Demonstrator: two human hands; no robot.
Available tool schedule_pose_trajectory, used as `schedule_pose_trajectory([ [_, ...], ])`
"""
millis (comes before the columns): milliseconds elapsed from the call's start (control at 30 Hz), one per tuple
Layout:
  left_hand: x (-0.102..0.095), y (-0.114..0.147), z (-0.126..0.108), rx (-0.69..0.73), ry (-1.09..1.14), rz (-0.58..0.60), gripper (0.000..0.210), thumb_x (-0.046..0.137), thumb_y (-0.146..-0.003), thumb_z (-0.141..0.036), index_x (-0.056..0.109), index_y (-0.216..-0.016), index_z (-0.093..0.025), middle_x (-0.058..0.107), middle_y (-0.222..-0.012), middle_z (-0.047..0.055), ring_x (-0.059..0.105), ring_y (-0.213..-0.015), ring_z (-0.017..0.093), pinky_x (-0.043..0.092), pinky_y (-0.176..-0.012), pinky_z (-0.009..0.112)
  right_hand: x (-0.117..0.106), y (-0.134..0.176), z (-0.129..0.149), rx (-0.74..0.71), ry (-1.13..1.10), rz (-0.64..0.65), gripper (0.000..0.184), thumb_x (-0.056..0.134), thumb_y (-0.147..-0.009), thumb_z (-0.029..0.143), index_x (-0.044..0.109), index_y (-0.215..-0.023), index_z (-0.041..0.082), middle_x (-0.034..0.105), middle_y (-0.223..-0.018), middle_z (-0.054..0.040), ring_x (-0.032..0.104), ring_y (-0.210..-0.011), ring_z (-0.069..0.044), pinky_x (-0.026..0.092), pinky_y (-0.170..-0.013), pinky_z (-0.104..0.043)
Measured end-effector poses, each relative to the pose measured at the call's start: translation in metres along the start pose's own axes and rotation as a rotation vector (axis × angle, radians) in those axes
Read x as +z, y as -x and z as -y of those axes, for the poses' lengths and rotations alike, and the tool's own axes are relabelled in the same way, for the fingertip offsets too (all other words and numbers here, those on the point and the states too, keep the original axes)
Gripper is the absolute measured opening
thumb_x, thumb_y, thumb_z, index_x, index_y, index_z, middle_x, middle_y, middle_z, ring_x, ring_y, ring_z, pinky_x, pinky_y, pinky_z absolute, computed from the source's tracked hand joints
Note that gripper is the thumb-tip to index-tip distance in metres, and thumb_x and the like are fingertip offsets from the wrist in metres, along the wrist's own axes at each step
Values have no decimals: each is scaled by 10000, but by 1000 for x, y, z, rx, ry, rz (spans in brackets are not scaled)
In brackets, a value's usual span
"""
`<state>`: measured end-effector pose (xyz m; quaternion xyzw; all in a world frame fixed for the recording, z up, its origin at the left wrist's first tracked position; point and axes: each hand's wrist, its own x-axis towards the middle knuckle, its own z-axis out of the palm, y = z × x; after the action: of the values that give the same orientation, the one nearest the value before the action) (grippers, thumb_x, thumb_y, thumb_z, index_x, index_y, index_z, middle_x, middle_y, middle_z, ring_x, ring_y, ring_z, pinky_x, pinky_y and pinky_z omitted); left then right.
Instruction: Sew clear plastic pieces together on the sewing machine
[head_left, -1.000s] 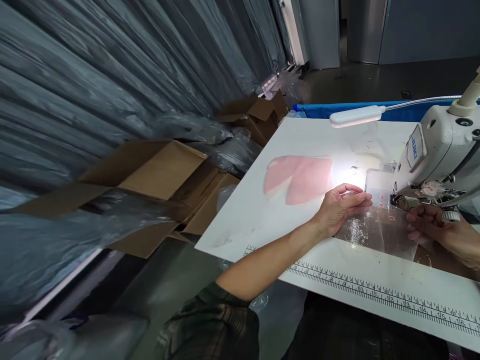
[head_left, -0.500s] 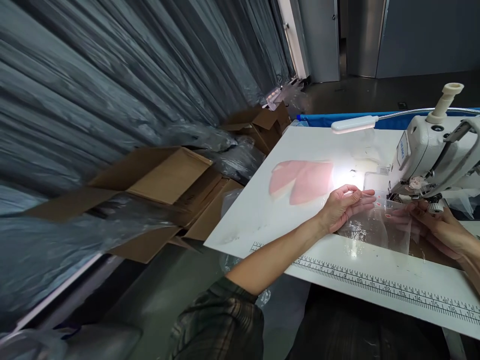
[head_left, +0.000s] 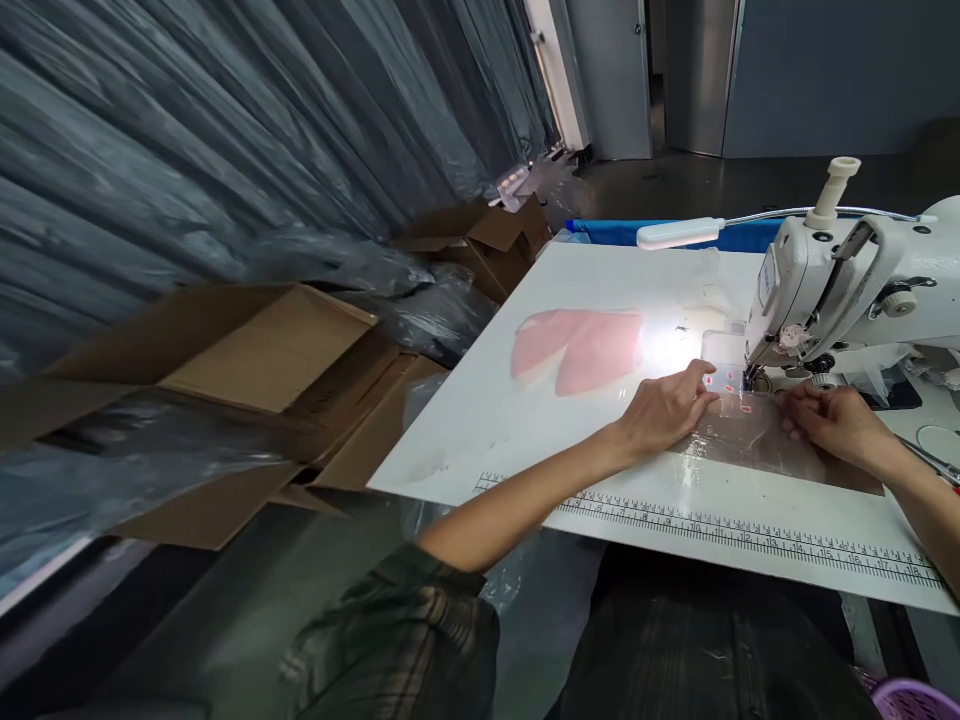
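A thin clear plastic sheet with small red marks [head_left: 757, 430] lies under the needle area of a white sewing machine [head_left: 787, 285]. My left hand [head_left: 664, 412] is at the sheet's left side, palm down, thumb and fingers pinched on its edge. To the right of the presser foot [head_left: 748, 378], my right hand [head_left: 832, 422] has its fingers closed on the sheet near the machine. Part of the sheet's far edge is hidden by my fingers and the machine head. Beneath it a brownish plate [head_left: 847, 480] shows on the table.
Pink flat pieces [head_left: 600, 350] lie on the white table [head_left: 465, 440], whose front edge has a printed ruler [head_left: 675, 522]. A lamp [head_left: 679, 234] reaches over it. Scissors [head_left: 930, 458] lie right. Open cardboard boxes [head_left: 270, 350] stand left; a purple basket [head_left: 911, 700] sits below.
My left hand has turned from palm up with loose fingers to palm down, pinching the sheet. My right hand's fingers have drawn together on the sheet. The view has swung right.
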<state>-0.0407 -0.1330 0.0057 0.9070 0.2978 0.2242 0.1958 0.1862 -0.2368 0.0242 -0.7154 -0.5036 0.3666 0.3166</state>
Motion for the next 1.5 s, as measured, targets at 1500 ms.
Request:
schedule_pose_trajectory([
  [1500,-11,-2,2,-549,749,210,463,795,-782,-227,567,-1176,-140,680,-715,-19,607,-489,81,503,-517,235,16,-5,-33,-784,447,-36,354,483,-955,229,762,-1168,268,646,-1031,-90,652,-894,-186,599,-825,-350],
])
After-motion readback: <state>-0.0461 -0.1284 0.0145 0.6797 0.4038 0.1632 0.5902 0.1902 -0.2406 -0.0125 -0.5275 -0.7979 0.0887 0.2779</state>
